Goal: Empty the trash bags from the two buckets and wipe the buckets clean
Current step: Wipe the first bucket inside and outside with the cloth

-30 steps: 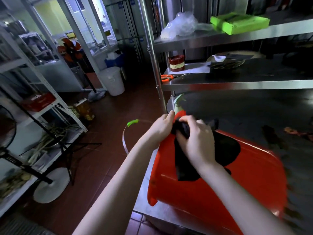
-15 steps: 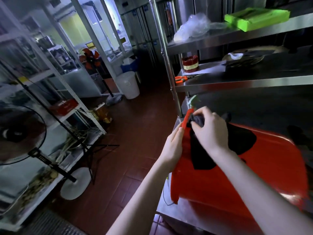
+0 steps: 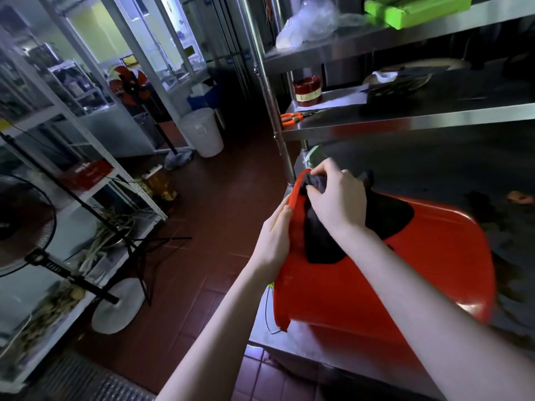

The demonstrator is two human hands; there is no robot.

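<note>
Left hand [image 3: 272, 241] flat, fingers straight; right hand [image 3: 337, 202] curled, pinching; both forearms extended.

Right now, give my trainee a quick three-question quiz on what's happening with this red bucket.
1. True or false: the red bucket stands upright on the floor.
2. Which hand bunches the dark cloth? A. left B. right
3. Fill in: the left hand steadies the bucket at its ____.

Key
1. False: it lies tipped on the steel shelf.
2. B: the right hand grips it near the rim.
3. Rim.
</note>
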